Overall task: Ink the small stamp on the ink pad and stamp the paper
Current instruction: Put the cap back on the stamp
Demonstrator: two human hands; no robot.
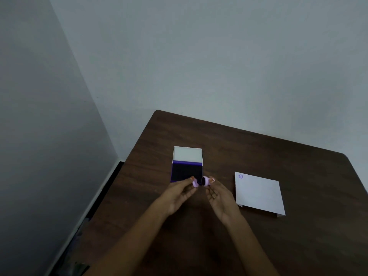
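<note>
A purple ink pad (186, 172) lies open on the dark wooden table, its pale lid (187, 154) raised behind the dark pad. My left hand (180, 193) pinches a small lilac cap (195, 183) just in front of the pad. A short gap to the right, my right hand (218, 194) holds the small lilac stamp (205, 181) with its dark face turned toward the cap. The white paper (258, 193) rests to the right and bears one purple round print (241, 176) near its far left corner.
The table (298, 236) stands in a room corner, with grey walls behind and to the left. Its left edge drops to a floor strip with a dark skirting (103, 192).
</note>
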